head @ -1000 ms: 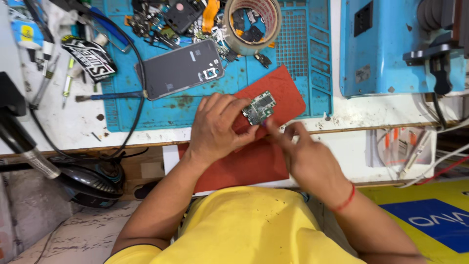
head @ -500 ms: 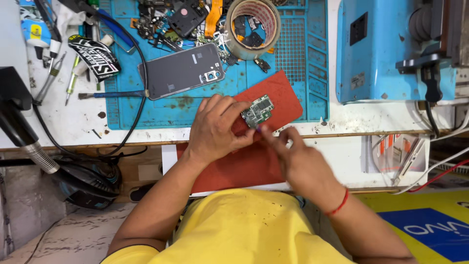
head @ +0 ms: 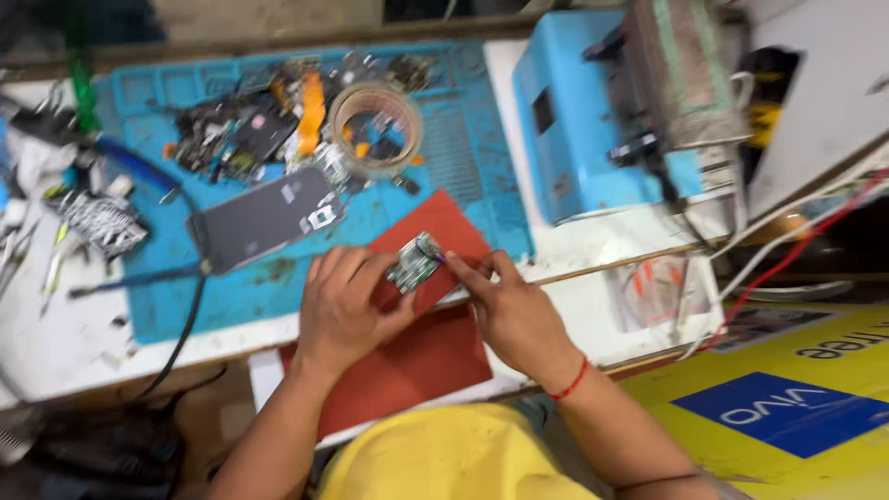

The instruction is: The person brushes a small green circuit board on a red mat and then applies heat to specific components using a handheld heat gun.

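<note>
Both hands [head: 435,306] pinch circuit board [head: 414,262] — blurred, detail unreadable.

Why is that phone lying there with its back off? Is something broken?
Yes, it looks taken apart. The phone lies open and crooked on the blue mat, beside a jumble of loose parts. The left hand holds a small circuit board over the red mat, and the right hand touches its edge.
</note>
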